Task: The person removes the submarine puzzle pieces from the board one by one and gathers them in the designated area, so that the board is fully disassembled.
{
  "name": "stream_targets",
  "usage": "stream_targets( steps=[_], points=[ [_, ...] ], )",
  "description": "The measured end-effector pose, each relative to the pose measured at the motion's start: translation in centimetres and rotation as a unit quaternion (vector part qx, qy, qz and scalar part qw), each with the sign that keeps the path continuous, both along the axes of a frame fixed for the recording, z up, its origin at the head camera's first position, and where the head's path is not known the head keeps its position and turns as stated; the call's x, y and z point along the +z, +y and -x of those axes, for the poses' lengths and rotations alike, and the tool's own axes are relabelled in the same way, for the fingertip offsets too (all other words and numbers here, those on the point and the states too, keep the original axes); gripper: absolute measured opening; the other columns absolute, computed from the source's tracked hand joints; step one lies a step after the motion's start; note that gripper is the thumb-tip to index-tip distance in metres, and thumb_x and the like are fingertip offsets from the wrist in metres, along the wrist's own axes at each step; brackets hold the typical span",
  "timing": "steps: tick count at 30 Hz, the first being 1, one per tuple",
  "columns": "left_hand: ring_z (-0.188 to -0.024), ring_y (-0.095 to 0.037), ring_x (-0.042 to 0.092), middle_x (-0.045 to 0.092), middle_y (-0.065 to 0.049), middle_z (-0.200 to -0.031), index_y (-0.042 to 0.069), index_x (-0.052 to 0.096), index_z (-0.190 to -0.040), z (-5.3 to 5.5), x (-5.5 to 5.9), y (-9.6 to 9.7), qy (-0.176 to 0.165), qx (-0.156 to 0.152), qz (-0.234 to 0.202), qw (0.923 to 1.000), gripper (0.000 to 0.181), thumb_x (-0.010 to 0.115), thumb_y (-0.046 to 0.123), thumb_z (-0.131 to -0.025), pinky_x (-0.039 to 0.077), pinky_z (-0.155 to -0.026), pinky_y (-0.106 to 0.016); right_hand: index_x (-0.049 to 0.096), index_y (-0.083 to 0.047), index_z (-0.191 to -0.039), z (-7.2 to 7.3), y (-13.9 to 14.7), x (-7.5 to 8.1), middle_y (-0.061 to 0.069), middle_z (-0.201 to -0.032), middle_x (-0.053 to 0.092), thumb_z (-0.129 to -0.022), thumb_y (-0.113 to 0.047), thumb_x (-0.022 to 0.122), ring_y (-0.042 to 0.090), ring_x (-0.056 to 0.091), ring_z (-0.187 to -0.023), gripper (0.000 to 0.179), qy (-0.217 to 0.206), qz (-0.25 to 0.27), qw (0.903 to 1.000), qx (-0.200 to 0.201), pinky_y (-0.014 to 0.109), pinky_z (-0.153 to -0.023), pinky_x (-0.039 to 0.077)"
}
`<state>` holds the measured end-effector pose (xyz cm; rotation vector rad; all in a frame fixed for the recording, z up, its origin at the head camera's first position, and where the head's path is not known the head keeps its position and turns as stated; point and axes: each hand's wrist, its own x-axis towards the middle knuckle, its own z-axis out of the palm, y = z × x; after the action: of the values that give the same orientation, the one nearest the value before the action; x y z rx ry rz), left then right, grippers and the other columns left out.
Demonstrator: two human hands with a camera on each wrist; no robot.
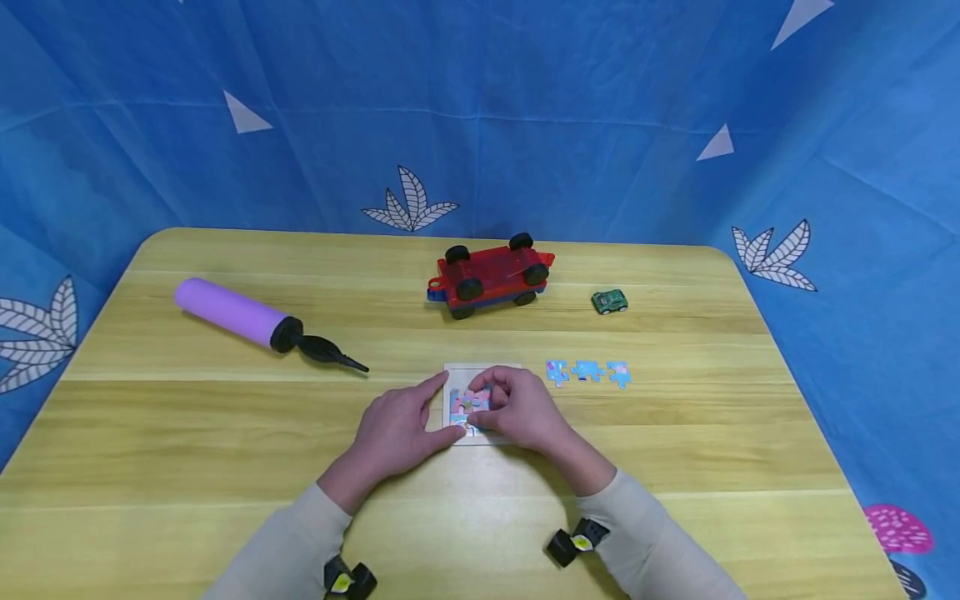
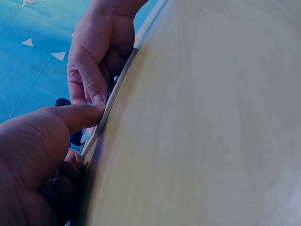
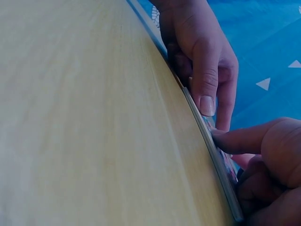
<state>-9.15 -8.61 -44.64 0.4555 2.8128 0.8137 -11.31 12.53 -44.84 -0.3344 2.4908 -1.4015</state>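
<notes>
Pale sleeves (image 1: 281, 546) nearest the lens, each strapped with a small black device, the right one (image 1: 577, 542) clear to see. Puzzle tray (image 1: 468, 367) lies just beyond the forearms, flat on the table, near square, so no clear long axis. From the left hand (image 1: 392, 427) it bears between 2 and 3 o'clock; from the right hand (image 1: 522, 410), 9 o'clock, that hand covering much of its right half.

Left hand: thumb and forefinger spread, thumb on the tray's near edge, forefinger at its 10 o'clock corner. Right hand: thumb and forefinger bent over the fitted pieces (image 1: 462, 403); cannot tell whether they pinch a piece or only press.

Key relation: three loose pieces (image 1: 588, 371) sit off the tray, at 2 o'clock from the right hand. Their row runs 9 to 3. Right hand is much the nearer; left hand has the tray between.
</notes>
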Motion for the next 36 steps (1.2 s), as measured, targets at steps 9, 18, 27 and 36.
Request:
stream_targets(
  steps=[9,18,27,36],
  points=[
    [-0.051,-0.012,0.036,0.043,0.007,-0.059,0.011,0.054,-0.145,0.0,-0.1,-0.1,0.012,0.001,-0.008,0.9999,0.081,0.077,0.055,-0.081,0.028,-0.05,-0.031,0.074,-0.01,-0.102,0.0,-0.1,0.2,-0.006,-0.057,0.032,-0.079,-0.003,0.084,0.01,0.03,-0.053,0.027,-0.005,0.018,0.9993,0.031,0.028,-0.059,0.032],
    [-0.051,-0.012,0.036,0.044,0.007,-0.058,0.012,0.054,-0.146,0.0,0.0,-0.2,0.004,0.002,-0.007,1.0,0.081,0.076,0.056,-0.081,0.028,-0.049,-0.031,0.072,-0.011,-0.101,0.1,-0.1,0.4,-0.006,-0.056,0.033,-0.08,-0.005,0.083,0.009,0.031,-0.052,0.024,0.0,0.008,0.9989,0.046,0.027,-0.056,0.031],
    [-0.049,-0.012,0.032,0.041,0.006,-0.056,0.012,0.053,-0.147,0.0,0.0,0.0,-0.005,0.003,-0.002,1.0,0.082,0.076,0.057,-0.082,0.024,-0.049,-0.031,0.072,-0.009,-0.104,0.0,0.6,0.3,-0.005,-0.058,0.034,-0.082,-0.005,0.082,0.01,0.034,-0.053,0.025,0.001,0.035,0.9989,0.031,0.028,-0.062,0.037],
    [-0.049,-0.013,0.031,0.041,0.006,-0.057,0.013,0.052,-0.147,0.0,-0.1,0.0,-0.007,0.003,0.004,1.0,0.082,0.076,0.056,-0.082,0.023,-0.05,-0.031,0.072,-0.009,-0.106,-0.6,2.0,0.6,-0.005,-0.058,0.032,-0.083,-0.008,0.082,0.012,0.032,-0.053,0.025,-0.001,0.045,0.9989,0.015,0.03,-0.063,0.038]
  ],
)
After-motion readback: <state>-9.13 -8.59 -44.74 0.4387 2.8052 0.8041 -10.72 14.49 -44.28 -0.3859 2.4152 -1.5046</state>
